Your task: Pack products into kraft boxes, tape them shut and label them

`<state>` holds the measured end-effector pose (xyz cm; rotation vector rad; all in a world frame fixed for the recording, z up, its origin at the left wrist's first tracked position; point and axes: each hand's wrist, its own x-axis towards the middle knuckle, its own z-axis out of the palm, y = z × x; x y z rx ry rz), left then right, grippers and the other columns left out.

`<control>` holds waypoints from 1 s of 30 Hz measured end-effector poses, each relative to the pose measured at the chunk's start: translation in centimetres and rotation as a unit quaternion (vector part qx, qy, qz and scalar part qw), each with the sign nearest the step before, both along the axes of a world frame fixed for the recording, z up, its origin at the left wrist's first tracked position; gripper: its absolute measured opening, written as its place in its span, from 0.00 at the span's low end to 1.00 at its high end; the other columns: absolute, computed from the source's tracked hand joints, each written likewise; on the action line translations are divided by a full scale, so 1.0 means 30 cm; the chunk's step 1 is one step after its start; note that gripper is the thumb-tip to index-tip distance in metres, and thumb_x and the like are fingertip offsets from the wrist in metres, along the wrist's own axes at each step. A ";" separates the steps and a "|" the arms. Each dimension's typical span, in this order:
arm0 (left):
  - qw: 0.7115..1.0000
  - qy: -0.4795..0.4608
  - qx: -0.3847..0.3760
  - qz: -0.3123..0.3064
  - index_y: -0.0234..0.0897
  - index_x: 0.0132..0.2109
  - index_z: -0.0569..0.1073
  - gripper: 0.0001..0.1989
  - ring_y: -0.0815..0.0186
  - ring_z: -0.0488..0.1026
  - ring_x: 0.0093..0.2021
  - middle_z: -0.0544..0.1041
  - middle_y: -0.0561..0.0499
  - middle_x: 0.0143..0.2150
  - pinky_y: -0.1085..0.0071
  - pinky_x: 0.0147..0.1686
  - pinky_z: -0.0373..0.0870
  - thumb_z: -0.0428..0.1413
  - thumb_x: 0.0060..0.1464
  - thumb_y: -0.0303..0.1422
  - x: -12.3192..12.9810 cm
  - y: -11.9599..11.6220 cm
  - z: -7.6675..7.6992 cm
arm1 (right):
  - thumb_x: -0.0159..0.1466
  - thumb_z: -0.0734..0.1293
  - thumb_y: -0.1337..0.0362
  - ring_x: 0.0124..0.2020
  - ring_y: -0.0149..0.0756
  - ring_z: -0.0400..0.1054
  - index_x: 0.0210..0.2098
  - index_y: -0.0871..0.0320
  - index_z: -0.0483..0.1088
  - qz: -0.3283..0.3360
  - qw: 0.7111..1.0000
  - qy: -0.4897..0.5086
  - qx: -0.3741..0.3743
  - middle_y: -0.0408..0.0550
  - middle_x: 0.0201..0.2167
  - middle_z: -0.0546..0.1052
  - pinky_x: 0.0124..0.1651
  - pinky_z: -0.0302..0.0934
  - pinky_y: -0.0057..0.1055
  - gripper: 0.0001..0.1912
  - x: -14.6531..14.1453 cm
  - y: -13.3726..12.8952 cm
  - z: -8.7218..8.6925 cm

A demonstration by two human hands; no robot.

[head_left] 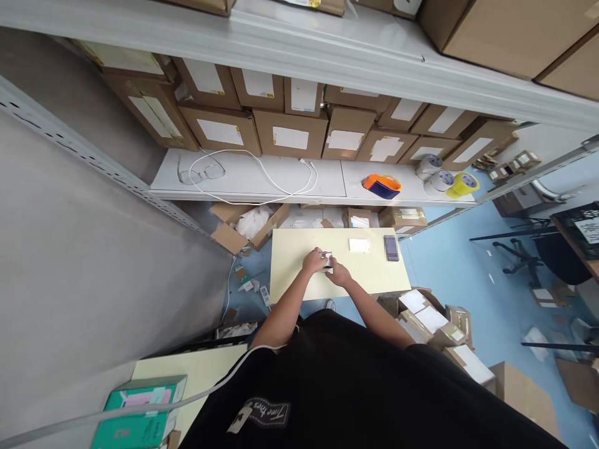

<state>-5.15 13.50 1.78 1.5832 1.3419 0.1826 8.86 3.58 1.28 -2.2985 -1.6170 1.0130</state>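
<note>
Fingers: those of the left hand (312, 261) and the right hand (340, 274) are closed around a small white item (329, 257) with a darker patch, pinched between the two.
Teal box, far left at the near edge: a printed teal box (128, 413) sits on a second counter (208, 365), well apart from both hands.
Eyeglasses, left: eyeglasses (209, 172) rest on the shelf (327, 182), just beside a looped white cable (262, 163).
Open carton, left: an open carton (228, 239) with white plastic inside stands beyond the left end of the counter (287, 262).
Item, middle: it lies right of the left hand and left of the right hand, over the counter; both hands touch it, so neither is nearer. Its long axis is mostly covered by the fingers; I cannot tell which way it runs.
White card, right of the item: a flat white card (359, 245) lies on the counter's far half, long side left to right, nearer the right hand, untouched.
Phone, right end: a dark phone (391, 247) lies with its long side near to far.
Tape, far right: an orange and blue tape dispenser (382, 186), then a yellow tape roll (463, 184), on the shelf.
</note>
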 end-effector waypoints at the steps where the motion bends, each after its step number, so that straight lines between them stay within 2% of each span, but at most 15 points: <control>1: 1.000 -0.017 -0.013 0.003 0.40 0.48 0.78 0.14 0.52 0.79 0.51 0.84 0.44 0.49 0.61 0.52 0.73 0.62 0.53 0.34 -0.002 0.003 0.002 | 0.64 0.71 0.62 0.54 0.56 0.76 0.70 0.60 0.59 -0.008 1.000 0.001 0.002 0.62 0.54 0.80 0.52 0.67 0.41 0.38 0.002 -0.009 0.000; 3: 0.998 -0.063 -0.012 -0.006 0.41 0.47 0.79 0.12 0.53 0.79 0.52 0.84 0.46 0.50 0.61 0.54 0.73 0.61 0.54 0.31 -0.018 0.002 0.001 | 0.64 0.71 0.62 0.56 0.55 0.75 0.69 0.59 0.60 -0.026 0.999 0.010 0.019 0.61 0.56 0.79 0.54 0.67 0.42 0.36 0.004 -0.021 -0.001; 4: 0.996 -0.090 0.005 -0.020 0.41 0.48 0.80 0.15 0.54 0.79 0.54 0.83 0.46 0.52 0.61 0.56 0.73 0.62 0.52 0.29 -0.030 -0.001 -0.002 | 0.64 0.71 0.61 0.57 0.55 0.75 0.68 0.58 0.62 -0.036 0.999 0.020 0.030 0.60 0.56 0.79 0.55 0.68 0.42 0.35 0.004 -0.023 -0.001; 8: 0.971 -0.202 0.088 -0.098 0.43 0.61 0.75 0.38 0.54 0.71 0.66 0.74 0.45 0.66 0.59 0.66 0.67 0.66 0.40 0.19 -0.075 -0.033 -0.020 | 0.64 0.72 0.60 0.56 0.51 0.76 0.61 0.54 0.67 -0.076 0.994 0.032 0.068 0.55 0.54 0.81 0.56 0.68 0.41 0.27 -0.008 0.003 0.004; 10: 0.968 -0.207 0.097 -0.108 0.45 0.64 0.72 0.44 0.54 0.68 0.69 0.71 0.45 0.69 0.59 0.69 0.65 0.65 0.37 0.17 -0.085 -0.049 -0.032 | 0.63 0.73 0.58 0.53 0.51 0.78 0.57 0.54 0.68 -0.093 0.994 0.004 0.065 0.56 0.51 0.82 0.53 0.68 0.40 0.25 -0.023 0.028 0.008; 14: 0.984 -0.154 0.078 -0.051 0.44 0.63 0.71 0.41 0.50 0.73 0.64 0.74 0.44 0.64 0.54 0.65 0.68 0.69 0.40 0.22 -0.093 -0.066 -0.059 | 0.64 0.72 0.57 0.45 0.48 0.79 0.53 0.53 0.67 -0.105 0.992 -0.028 0.062 0.53 0.43 0.84 0.46 0.67 0.35 0.21 -0.048 0.058 0.007; 18: 0.984 -0.163 0.059 -0.037 0.45 0.60 0.72 0.38 0.51 0.74 0.62 0.76 0.47 0.61 0.56 0.63 0.69 0.71 0.40 0.25 -0.094 -0.072 -0.070 | 0.70 0.62 0.59 0.43 0.44 0.79 0.53 0.54 0.67 -0.120 0.988 0.004 0.097 0.51 0.40 0.84 0.46 0.66 0.33 0.13 -0.033 0.029 -0.007; 20: 0.985 -0.156 0.065 -0.040 0.45 0.60 0.72 0.38 0.51 0.74 0.62 0.76 0.46 0.62 0.57 0.62 0.70 0.71 0.41 0.25 -0.087 -0.078 -0.068 | 0.72 0.58 0.58 0.41 0.45 0.79 0.55 0.55 0.67 -0.158 0.982 0.031 0.098 0.52 0.39 0.83 0.46 0.67 0.35 0.16 -0.015 0.003 -0.015; 23: 0.989 -0.127 0.070 -0.043 0.44 0.61 0.71 0.38 0.50 0.75 0.61 0.75 0.44 0.62 0.57 0.60 0.71 0.71 0.42 0.23 -0.072 -0.088 -0.065 | 0.70 0.59 0.57 0.39 0.44 0.79 0.62 0.58 0.61 -0.215 0.966 0.084 0.118 0.52 0.39 0.83 0.47 0.69 0.38 0.24 0.005 -0.027 -0.024; 25: 0.990 -0.110 0.070 -0.045 0.43 0.62 0.71 0.38 0.49 0.75 0.60 0.75 0.43 0.62 0.57 0.59 0.71 0.70 0.43 0.23 -0.063 -0.093 -0.064 | 0.68 0.60 0.59 0.41 0.42 0.78 0.62 0.57 0.62 -0.219 0.956 0.104 0.165 0.53 0.45 0.82 0.50 0.70 0.39 0.25 0.011 -0.031 -0.025; 27: 0.991 -0.105 0.073 -0.049 0.43 0.62 0.70 0.38 0.49 0.75 0.61 0.74 0.42 0.63 0.58 0.59 0.71 0.70 0.44 0.22 -0.060 -0.096 -0.065 | 0.66 0.61 0.61 0.48 0.43 0.77 0.56 0.55 0.69 -0.190 0.953 0.103 0.211 0.55 0.50 0.80 0.55 0.70 0.40 0.19 0.009 -0.023 -0.020; 30: 0.990 -0.106 0.071 -0.052 0.43 0.63 0.69 0.40 0.49 0.74 0.61 0.73 0.41 0.64 0.58 0.60 0.70 0.70 0.43 0.23 -0.064 -0.094 -0.061 | 0.65 0.62 0.62 0.54 0.44 0.74 0.47 0.55 0.75 -0.153 0.965 0.077 0.197 0.55 0.52 0.79 0.61 0.67 0.42 0.14 -0.005 0.006 0.000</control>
